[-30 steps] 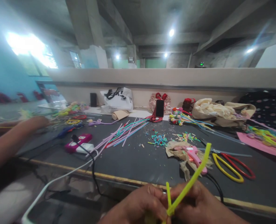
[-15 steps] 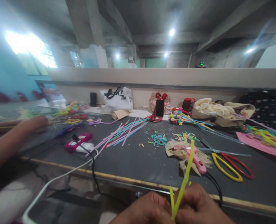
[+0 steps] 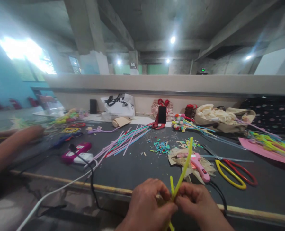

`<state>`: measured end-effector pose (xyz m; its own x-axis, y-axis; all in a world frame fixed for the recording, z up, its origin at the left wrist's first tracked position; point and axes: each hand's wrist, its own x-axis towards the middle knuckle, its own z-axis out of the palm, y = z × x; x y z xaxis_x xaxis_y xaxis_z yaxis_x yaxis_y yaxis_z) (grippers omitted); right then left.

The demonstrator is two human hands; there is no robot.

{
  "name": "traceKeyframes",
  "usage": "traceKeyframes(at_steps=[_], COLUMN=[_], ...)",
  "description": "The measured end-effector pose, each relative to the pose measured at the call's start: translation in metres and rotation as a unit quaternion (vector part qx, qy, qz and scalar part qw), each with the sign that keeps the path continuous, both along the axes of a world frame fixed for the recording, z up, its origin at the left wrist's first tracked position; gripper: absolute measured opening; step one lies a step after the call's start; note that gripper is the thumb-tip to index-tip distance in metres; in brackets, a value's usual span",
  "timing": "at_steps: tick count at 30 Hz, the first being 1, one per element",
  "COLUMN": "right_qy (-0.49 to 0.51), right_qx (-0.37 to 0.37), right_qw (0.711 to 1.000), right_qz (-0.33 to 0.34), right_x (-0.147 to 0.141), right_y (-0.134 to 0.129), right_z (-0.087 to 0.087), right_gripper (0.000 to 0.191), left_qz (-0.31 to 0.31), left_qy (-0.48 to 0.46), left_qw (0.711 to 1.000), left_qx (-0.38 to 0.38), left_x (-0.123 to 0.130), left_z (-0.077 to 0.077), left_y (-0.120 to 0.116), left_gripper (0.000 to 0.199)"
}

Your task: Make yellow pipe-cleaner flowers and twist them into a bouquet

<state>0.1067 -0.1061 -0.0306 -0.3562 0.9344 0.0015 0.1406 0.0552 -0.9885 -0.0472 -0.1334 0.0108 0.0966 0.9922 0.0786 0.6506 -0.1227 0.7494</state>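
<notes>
Both hands meet at the table's front edge, low in the view. My left hand (image 3: 150, 203) is closed around a yellow pipe cleaner (image 3: 186, 166), whose long end points up with a shorter yellow end beside it. Pinched on the same yellow piece from the right is my right hand (image 3: 194, 200). A bit of yellow also shows below the fingers. Just beyond my hands, a pink glue gun (image 3: 200, 168) lies on crumpled brown paper (image 3: 174, 157). Scissors with yellow and red handles (image 3: 231, 175) rest to its right.
Pink, teal and blue sticks (image 3: 125, 141) lie mid-table, with small cut pieces (image 3: 161, 147) to their right. A magenta power strip (image 3: 77, 152) with cables sits left. Another person's arm (image 3: 14, 144) reaches in at far left. A phone (image 3: 162, 115) stands at the back.
My hands have risen a little in view and moved slightly left, still on the yellow pipe cleaner. The whole scene has shifted slightly left and down.
</notes>
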Motion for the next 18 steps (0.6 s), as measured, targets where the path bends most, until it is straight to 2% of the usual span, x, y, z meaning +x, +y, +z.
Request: traceKeyframes(at_steps=[7,9,12,15,18], right_qy=[-0.019,-0.021,-0.018,-0.007,0.025], right_qx=[0.028,0.038,0.026,0.014,0.017], right_qw=[0.999,0.999,0.999,0.999,0.998], right_qz=[-0.003,0.005,0.014,0.03,0.054], right_x=[-0.002,-0.001,0.001,0.002,0.002], right_y=[-0.003,-0.003,-0.003,-0.002,-0.001], right_z=[-0.005,-0.006,-0.008,-0.008,-0.006], right_gripper=[0.011,0.012,0.015,0.019,0.022], left_qz=[-0.045,-0.059,-0.06,-0.049,-0.086], left_qy=[0.008,-0.016,-0.1,-0.215,-0.335], left_qw=[0.999,0.998,0.987,0.96,0.904], left_qx=[0.001,-0.027,-0.107,-0.169,-0.252], left_x=[-0.008,-0.01,-0.01,-0.011,-0.013], left_z=[-0.008,-0.008,-0.011,-0.021,-0.034], left_y=[0.005,0.005,0.007,0.01,0.014], left_gripper=[0.012,0.012,0.012,0.011,0.019])
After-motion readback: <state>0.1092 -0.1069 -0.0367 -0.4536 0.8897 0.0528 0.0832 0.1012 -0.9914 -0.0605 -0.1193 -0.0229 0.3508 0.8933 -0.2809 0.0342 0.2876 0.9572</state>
